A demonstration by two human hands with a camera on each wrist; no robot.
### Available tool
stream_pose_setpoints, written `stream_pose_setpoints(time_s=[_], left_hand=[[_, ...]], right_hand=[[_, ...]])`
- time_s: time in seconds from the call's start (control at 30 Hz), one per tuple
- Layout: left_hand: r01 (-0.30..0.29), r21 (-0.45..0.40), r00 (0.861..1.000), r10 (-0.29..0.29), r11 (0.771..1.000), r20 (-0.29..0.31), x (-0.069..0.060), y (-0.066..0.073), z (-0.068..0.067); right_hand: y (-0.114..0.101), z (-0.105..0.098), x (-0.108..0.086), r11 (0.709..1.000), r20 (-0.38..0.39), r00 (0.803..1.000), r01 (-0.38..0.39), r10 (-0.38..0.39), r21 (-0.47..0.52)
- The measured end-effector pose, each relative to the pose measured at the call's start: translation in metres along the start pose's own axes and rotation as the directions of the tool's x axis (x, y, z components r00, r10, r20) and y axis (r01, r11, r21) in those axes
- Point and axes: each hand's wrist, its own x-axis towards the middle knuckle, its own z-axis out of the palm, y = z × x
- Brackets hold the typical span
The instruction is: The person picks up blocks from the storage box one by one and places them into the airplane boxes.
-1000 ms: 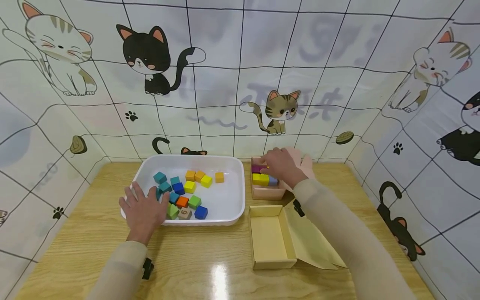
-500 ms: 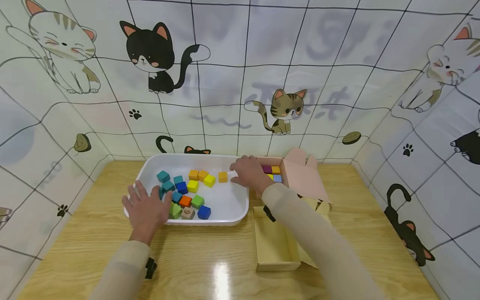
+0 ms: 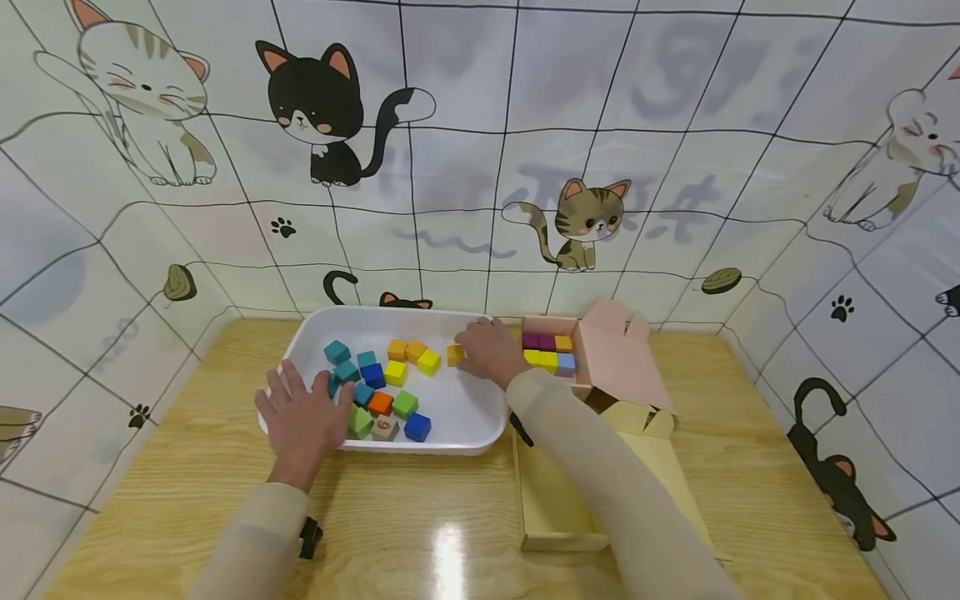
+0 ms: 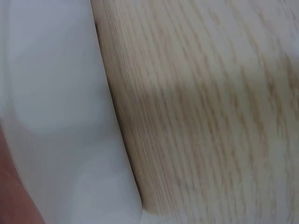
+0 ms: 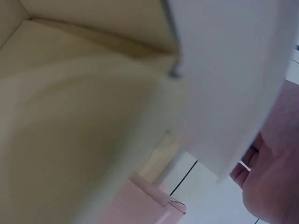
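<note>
- The right hand point(image 3: 491, 350) has swung in the past second from above the pink box point(image 3: 550, 322) to a lone orange cube point(image 3: 453, 356) in the white tray point(image 3: 468, 423); we take it that the work has turned from box back to tray.
- We cannot tell whether its fingers have closed on the cube, which sits toward the tray's right end.
- The left hand point(image 3: 303, 417) lies over the tray's near left corner, fingers spread and holding nothing.
- The tray stands toward the far edge of the surface point(image 3: 390, 517), the pink box just beside it, the cream box point(image 3: 555, 500) closer to the near edge.
- With the pink box uncovered, we count six cubes in view there: two purple, one orange, two yellow, one light blue.
- We note smooth, round-cornered tray walls, thin folded card, crisp-edged coloured cubes, one marked bare-wood cube point(image 3: 386, 427) and streaky wood grain.
</note>
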Motion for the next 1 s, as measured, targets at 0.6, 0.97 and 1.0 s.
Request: stream_pose_setpoints(time_s=[0.6, 0.97, 1.0], left_hand=[[-0.005, 0.005, 1.000, 0.005, 1.000, -0.006, 0.000, 0.005, 0.001], [0.003, 0.002, 1.000, -0.003, 1.000, -0.014, 0.000, 0.003, 0.000], [0.003, 0.003, 1.000, -0.003, 1.000, -0.013, 0.000, 0.002, -0.001]], right_hand=[[0.000, 0.004, -0.002, 1.000, -0.004, 1.000, -0.011, 0.011, -0.005], [0.014, -0.020, -0.007, 0.997, -0.026, 0.999, -0.019, 0.021, 0.076], [0.017, -0.025, -0.009, 0.995, -0.035, 0.999, -0.014, 0.017, 0.094]])
